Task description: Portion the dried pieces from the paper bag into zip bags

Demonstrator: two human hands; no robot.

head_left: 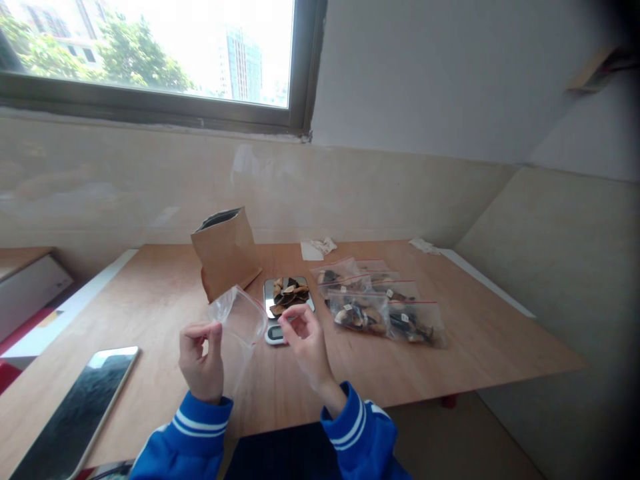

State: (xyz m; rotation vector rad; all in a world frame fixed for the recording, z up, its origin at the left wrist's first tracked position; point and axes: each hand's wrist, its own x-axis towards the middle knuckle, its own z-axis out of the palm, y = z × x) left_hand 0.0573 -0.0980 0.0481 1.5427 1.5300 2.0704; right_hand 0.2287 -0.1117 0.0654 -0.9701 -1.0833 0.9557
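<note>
My left hand [202,357] pinches a clear zip bag [241,317] by its near left edge. The bag bulges partly open, and its red-lined mouth faces right, towards the scale. My right hand [307,343] is raised just in front of the kitchen scale [269,291], thumb and forefinger brought together; whatever they may hold is too small to see. Dried brown slices [289,293], dark on some sides, lie heaped on the scale's shiny plate. Part of the scale's display [275,333] shows between my hands, its reading not legible.
A brown paper bag [227,253] stands open behind the zip bag. Several filled zip bags [363,313] with small labels lie right of the scale. A phone or tablet [80,407] rests at the left. Crumpled tissue [324,246] sits near the wall on the wooden table [480,340].
</note>
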